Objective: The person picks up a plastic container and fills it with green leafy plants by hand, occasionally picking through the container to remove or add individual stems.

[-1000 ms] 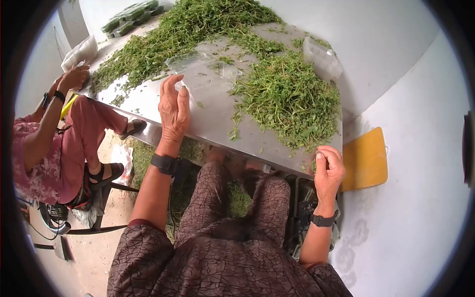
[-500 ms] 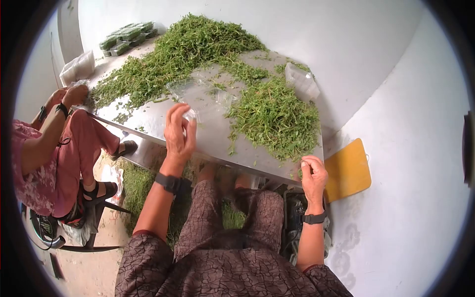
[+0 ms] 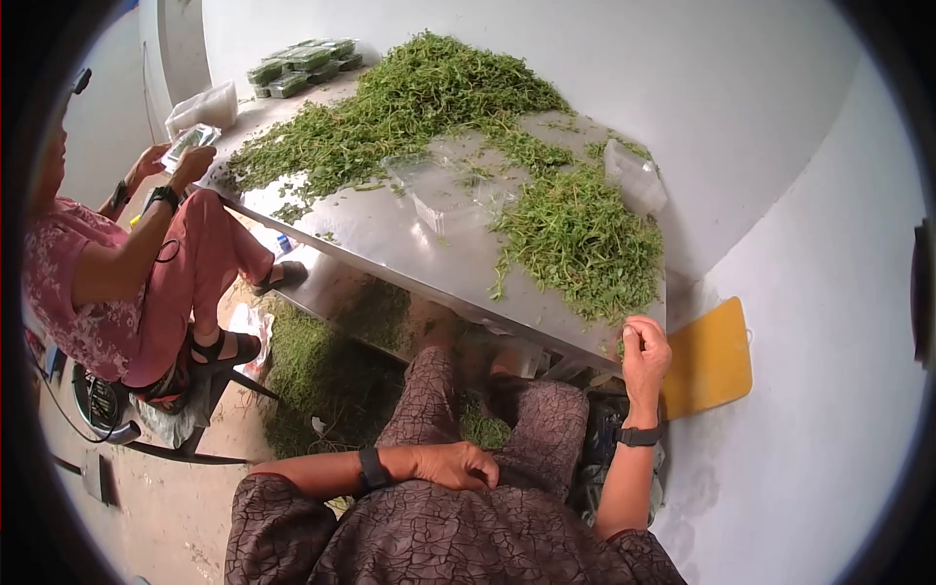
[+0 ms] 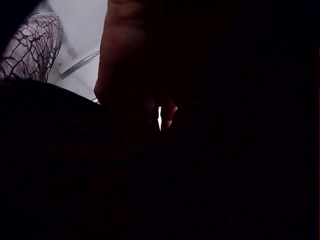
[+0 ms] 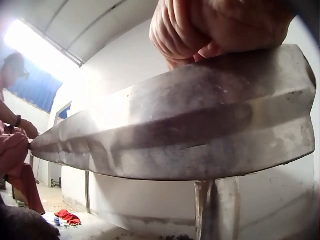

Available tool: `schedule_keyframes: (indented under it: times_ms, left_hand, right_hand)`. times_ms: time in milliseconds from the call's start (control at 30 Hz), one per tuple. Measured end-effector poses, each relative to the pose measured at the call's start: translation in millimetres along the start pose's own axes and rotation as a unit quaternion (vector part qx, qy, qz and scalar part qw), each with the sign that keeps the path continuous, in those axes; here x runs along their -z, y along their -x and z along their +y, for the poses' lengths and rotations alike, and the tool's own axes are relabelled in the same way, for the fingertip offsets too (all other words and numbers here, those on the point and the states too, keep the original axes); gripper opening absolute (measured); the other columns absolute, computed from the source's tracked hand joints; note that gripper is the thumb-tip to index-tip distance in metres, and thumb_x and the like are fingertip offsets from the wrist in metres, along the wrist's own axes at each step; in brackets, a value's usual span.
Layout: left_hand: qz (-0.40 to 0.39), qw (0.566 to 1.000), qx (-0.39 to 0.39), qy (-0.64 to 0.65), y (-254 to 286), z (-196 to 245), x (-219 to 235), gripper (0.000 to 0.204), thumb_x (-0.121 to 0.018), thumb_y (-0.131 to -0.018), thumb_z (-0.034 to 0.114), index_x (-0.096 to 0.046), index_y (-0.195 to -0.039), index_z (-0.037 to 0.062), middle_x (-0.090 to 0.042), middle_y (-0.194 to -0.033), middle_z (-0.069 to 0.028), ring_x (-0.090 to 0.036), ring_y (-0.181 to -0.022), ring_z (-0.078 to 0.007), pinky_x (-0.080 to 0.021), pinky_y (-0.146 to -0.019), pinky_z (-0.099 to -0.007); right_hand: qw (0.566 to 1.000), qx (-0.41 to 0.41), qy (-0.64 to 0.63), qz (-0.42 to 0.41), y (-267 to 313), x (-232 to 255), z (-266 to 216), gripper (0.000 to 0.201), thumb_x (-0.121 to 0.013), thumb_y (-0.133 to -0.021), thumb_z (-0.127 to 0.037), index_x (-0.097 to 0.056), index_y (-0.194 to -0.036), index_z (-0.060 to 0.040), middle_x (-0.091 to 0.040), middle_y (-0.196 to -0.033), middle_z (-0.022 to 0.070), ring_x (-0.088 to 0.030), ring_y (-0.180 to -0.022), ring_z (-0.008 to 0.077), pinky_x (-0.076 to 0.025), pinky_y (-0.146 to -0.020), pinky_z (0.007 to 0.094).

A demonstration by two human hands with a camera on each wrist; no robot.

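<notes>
My left hand (image 3: 456, 466) rests low against the front of my patterned shirt (image 3: 409, 522), fingers bent loosely downward. The left wrist view is mostly dark, with only part of that hand (image 4: 130, 55) visible. At the table's near right corner, my right hand (image 3: 645, 361) has its fingers curled in, thumb against them, with a bit of green sprig (image 3: 620, 348) at the tips. The right wrist view shows curled fingers (image 5: 175, 30) over the metal edge (image 5: 200, 120). Just beyond lies a pile of leafy green stems (image 3: 585, 239).
A larger heap of greens (image 3: 429, 97) covers the far side. Clear plastic boxes (image 3: 444, 200) lie mid-table; a clear container (image 3: 636, 177) leans by the right pile. Packed boxes (image 3: 304, 63) are stacked behind. A seated person (image 3: 107, 263) handles a package (image 3: 190, 144). A yellow board (image 3: 712, 356) stands against the wall.
My left hand has dropped from above the table's near edge to my shirt front. The right hand stays at the corner. The other person has lifted a package into clearer view.
</notes>
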State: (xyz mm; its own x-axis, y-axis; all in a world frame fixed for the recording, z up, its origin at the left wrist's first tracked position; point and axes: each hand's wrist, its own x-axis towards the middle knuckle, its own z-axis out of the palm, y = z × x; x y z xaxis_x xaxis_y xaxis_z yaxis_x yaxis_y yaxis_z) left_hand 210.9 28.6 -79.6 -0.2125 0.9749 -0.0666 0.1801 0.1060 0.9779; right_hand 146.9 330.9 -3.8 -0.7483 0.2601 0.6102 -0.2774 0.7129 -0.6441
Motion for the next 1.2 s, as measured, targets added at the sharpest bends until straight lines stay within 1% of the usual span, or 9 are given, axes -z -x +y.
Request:
schedule_keyframes:
  times_ms: [400,467,533,667,767,933,967,1033,1200]
  left_hand:
    - [-0.077,0.995,0.059,0.007,4.0,12.9,8.3,0.013,-0.059,-0.092,0.012,-0.062,-0.102,0.0032,-0.063,-0.089,-0.0021,-0.055,-0.082,-0.0107,-0.045,-0.073,-0.0289]
    - [-0.065,0.995,0.072,-0.019,10.1,7.0,8.8,0.015,-0.059,-0.094,0.015,-0.062,-0.103,0.0036,-0.063,-0.088,-0.0026,-0.055,-0.081,-0.0106,-0.045,-0.072,-0.0289]
    - [-0.026,0.995,0.081,-0.048,18.0,9.3,9.7,0.019,-0.056,-0.096,0.019,-0.063,-0.106,0.0048,-0.064,-0.086,-0.0029,-0.056,-0.078,-0.0109,-0.045,-0.07,-0.0297]
    - [0.015,0.987,0.157,-0.006,47.6,5.6,9.0,0.022,-0.056,-0.097,0.024,-0.065,-0.108,0.007,-0.064,-0.086,-0.0014,-0.056,-0.078,-0.011,-0.045,-0.067,-0.0303]
    - [0.044,0.984,0.173,0.006,75.7,-12.4,3.0,0.022,-0.059,-0.094,0.024,-0.066,-0.105,0.0065,-0.067,-0.088,-0.0041,-0.059,-0.08,-0.0129,-0.048,-0.071,-0.0318]
    - [0.066,0.977,0.181,0.094,117.9,-9.9,-16.3,0.034,-0.071,-0.084,0.028,-0.067,-0.108,0.0041,-0.07,-0.096,-0.0059,-0.062,-0.089,-0.016,-0.05,-0.08,-0.0329]
    - [0.07,0.975,0.189,0.091,126.3,-25.3,-22.4,0.042,-0.074,-0.082,0.029,-0.065,-0.113,0.0028,-0.07,-0.101,-0.0074,-0.062,-0.093,-0.0168,-0.05,-0.083,-0.0334]
    - [0.079,0.974,0.184,0.109,132.4,-17.6,-27.7,0.044,-0.074,-0.081,0.029,-0.065,-0.115,0.0026,-0.069,-0.104,-0.0087,-0.062,-0.096,-0.0166,-0.05,-0.085,-0.0334]
    - [0.107,0.956,0.102,0.254,132.5,-8.7,-38.3,0.054,-0.074,-0.08,0.033,-0.061,-0.122,0.0013,-0.066,-0.115,-0.0135,-0.061,-0.107,-0.0216,-0.049,-0.092,-0.0357]
  right_hand:
    - [1.0,-0.014,-0.008,0.004,-0.2,0.6,6.6,0.01,-0.062,-0.081,0.0,-0.066,-0.089,0.0026,-0.068,-0.099,0.0125,-0.064,-0.091,0.0251,-0.05,-0.08,0.0326]
    - [0.998,-0.008,-0.054,-0.009,0.1,2.8,6.9,0.01,-0.059,-0.085,0.001,-0.065,-0.092,0.0036,-0.067,-0.102,0.0085,-0.059,-0.084,0.0116,-0.047,-0.072,0.0247]
    - [0.998,-0.009,-0.065,0.011,2.7,11.1,-10.5,0.012,-0.059,-0.084,0.002,-0.066,-0.093,0.0042,-0.068,-0.106,0.0113,-0.062,-0.088,0.0156,-0.049,-0.075,0.0268]
    - [0.989,0.138,0.053,0.006,18.2,31.6,-43.1,0.014,-0.062,-0.08,0.002,-0.066,-0.093,0.0045,-0.068,-0.099,0.0147,-0.065,-0.088,0.0252,-0.05,-0.076,0.0308]
    - [0.971,0.037,-0.085,-0.222,50.9,37.6,-64.0,0.011,-0.066,-0.079,-0.001,-0.067,-0.089,0.0012,-0.068,-0.087,0.0121,-0.065,-0.075,0.0239,-0.051,-0.068,0.0327]
    - [0.809,-0.036,-0.126,-0.573,122.1,37.4,-53.2,0.014,-0.066,-0.084,-0.013,-0.069,-0.093,-0.0021,-0.068,-0.082,0.0097,-0.064,-0.072,0.0201,-0.05,-0.066,0.0296]
    - [0.806,-0.035,-0.127,-0.577,128.7,39.6,-53.2,0.014,-0.066,-0.084,-0.013,-0.069,-0.093,-0.0021,-0.068,-0.082,0.0097,-0.064,-0.072,0.0201,-0.05,-0.066,0.0296]
    - [0.748,-0.149,-0.162,-0.625,136.4,44.6,-54.0,0.015,-0.065,-0.086,-0.012,-0.069,-0.096,-0.0017,-0.069,-0.083,0.0088,-0.064,-0.075,0.0173,-0.05,-0.069,0.0292]
    - [0.695,-0.198,-0.182,-0.667,143.3,40.6,-35.6,0.015,-0.062,-0.087,-0.008,-0.066,-0.099,0.0002,-0.069,-0.085,0.0067,-0.063,-0.078,0.0149,-0.05,-0.073,0.0287]
